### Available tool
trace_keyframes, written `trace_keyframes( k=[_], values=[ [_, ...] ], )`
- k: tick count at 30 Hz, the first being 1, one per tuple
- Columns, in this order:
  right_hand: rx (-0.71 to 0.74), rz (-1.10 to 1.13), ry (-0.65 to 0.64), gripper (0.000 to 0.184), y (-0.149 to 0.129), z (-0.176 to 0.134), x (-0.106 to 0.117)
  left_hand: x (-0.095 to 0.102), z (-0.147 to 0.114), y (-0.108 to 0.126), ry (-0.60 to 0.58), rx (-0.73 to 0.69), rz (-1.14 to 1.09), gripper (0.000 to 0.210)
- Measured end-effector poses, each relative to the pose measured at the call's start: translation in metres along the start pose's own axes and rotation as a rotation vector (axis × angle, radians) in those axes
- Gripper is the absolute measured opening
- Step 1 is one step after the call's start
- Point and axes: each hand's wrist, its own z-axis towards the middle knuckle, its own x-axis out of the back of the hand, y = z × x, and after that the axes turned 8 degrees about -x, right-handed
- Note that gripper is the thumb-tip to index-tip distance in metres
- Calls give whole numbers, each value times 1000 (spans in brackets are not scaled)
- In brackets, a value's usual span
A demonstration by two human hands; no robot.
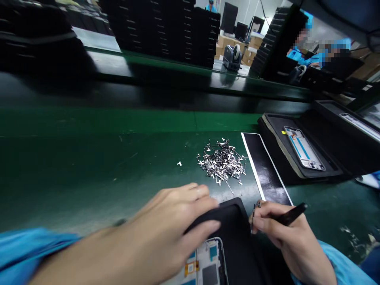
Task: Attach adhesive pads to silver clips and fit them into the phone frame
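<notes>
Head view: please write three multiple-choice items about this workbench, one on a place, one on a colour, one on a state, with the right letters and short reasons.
1. Where does the pile of small metal parts lie?
A. on the green bench surface
B. inside a tray
C. in a hand

2. What colour are the person's sleeves?
A. white
B. blue
C. red

3. What does the right hand hold?
A. nothing
B. a cardboard box
C. a thin black tool

Key: 1 A, the pile rests on the green bench surface; 2 B, the sleeve is blue; 3 C, the thin black tool lies between its fingers.
</notes>
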Motion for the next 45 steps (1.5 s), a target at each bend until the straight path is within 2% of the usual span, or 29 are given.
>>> trace_keyframes(
  k=[3, 5, 8, 10, 14, 18, 21, 25, 36, 41, 45],
  values=[
    [117, 40, 35, 16, 2, -1, -5, -11, 33, 10, 23, 117, -512, 16],
    [228, 8, 42, 15, 6, 0, -6, -22, 45, 13, 72, 110, -717, 13],
    [254, -27, 36, 17, 10, 1, -5, -31, 51, 17, 181, 47, -765, 10],
    [216, -46, 18, 18, 11, 1, -2, -32, 52, 19, 194, 131, -849, 8],
    [141, -130, 0, 23, 12, -3, 7, -30, 53, 21, 122, 366, -1071, 10],
    [-27, -39, -66, 26, 12, -8, 11, -30, 54, 22, 148, 438, -1097, 20],
    [-115, 78, -88, 22, 10, -11, 7, -30, 54, 24, 170, 468, -1100, 18],
    [-154, 145, -19, 18, 6, -15, 1, -29, 55, 24, 177, 488, -1116, 19],
    [-233, 174, 43, 23, 7, -15, 2, -32, 60, 28, 186, 537, -1110, 6],
    [-218, 202, -19, 20, 13, -13, 6, -32, 61, 30, 207, 485, -1090, 8],
    [-183, 228, 1, 19, 14, -12, 6, -38, 56, 33, 240, 291, -1007, 11]
  ],
)
